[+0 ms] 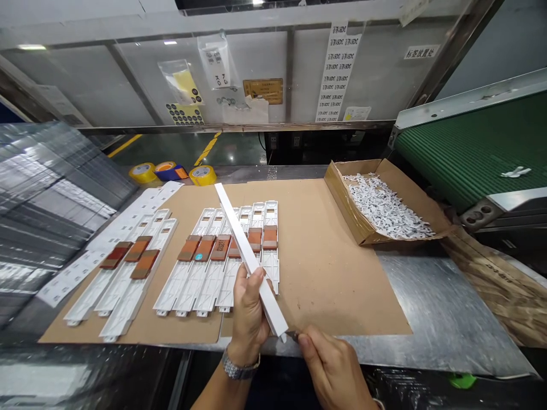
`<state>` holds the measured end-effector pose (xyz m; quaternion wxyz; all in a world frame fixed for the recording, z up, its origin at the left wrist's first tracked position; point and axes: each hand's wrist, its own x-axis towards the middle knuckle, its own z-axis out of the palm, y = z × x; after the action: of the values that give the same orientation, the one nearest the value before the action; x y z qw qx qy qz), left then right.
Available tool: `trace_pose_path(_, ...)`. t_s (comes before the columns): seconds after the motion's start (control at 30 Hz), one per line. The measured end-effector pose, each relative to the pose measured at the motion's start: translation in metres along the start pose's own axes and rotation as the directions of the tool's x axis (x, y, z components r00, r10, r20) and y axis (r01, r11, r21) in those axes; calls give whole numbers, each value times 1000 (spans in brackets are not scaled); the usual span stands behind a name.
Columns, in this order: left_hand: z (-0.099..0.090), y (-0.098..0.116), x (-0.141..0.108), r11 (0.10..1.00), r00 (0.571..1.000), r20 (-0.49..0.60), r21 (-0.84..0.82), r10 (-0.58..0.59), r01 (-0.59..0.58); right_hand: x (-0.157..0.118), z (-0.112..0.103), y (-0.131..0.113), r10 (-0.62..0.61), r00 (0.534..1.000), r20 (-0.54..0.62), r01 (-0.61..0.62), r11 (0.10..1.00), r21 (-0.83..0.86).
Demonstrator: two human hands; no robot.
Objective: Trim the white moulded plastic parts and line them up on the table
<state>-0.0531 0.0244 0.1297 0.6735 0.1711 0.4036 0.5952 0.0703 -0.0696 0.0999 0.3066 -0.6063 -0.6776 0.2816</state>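
My left hand [248, 310] grips a long white plastic strip [248, 256], which stands tilted up and away over the cardboard sheet. My right hand [331, 364] is at the strip's lower end, pinching a small dark metal tool [293, 336], perhaps a deburring blade, whose tip is close to that end. Beyond my left hand lie several white plastic moulded parts [213, 267] side by side, each with an orange-brown pad [205, 248]. A second group of these parts [123, 279] lies to the left.
A cardboard tray [367, 219] of white plastic trimmings sits at the right, next to a green conveyor belt [470, 148]. Rolls of yellow tape [143, 172] stand at the back. A stack of clear-wrapped sheets [47, 210] rises at the left, and a steel tabletop [444, 302] extends to the right.
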Motion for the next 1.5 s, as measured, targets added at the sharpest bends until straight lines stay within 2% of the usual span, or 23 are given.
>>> trace_pose_path(0.5,1,-5,1,1000,1000,-27,19,13,-12,0,-2,0,24,999,47,-25,999,22)
trace_pose_path(0.67,0,-8,5,999,996,-80,30,32,-30,-5,6,1,-2,990,140,1,1000,12)
trace_pose_path(0.77,-4,-8,8,998,989,-135,43,61,-56,-6,6,2,-30,983,182,9,993,116)
trace_pose_path(0.83,-6,-7,9,997,986,-152,46,72,-66,-5,2,2,0,982,190,-43,973,225)
trace_pose_path(0.93,-9,-1,11,997,992,-112,34,65,-62,-4,-6,2,85,981,173,-146,913,380)
trace_pose_path(1.03,-11,3,12,999,997,-56,3,48,-48,-3,-10,3,178,978,112,-210,819,534)
trace_pose_path(1.13,-13,1,12,999,995,-96,-23,41,-44,-2,-5,4,193,981,27,-166,752,639)
trace_pose_path(1.2,-13,-1,10,999,991,-130,-24,41,-44,-2,1,4,178,984,-27,-120,757,642)
trace_pose_path(1.27,-12,-1,6,999,991,-124,-16,46,-48,-2,7,6,185,977,-108,-92,817,569)
trace_pose_path(1.33,-12,1,2,998,994,-85,10,63,-62,-2,12,9,175,952,-252,-52,902,429)
trace_pose_path(1.43,-12,5,-4,993,996,-10,78,90,-89,-1,15,14,67,900,-431,31,976,217)
trace_pose_path(1.5,-13,5,-5,987,994,1,121,106,-106,0,15,15,-16,889,-457,76,991,114)
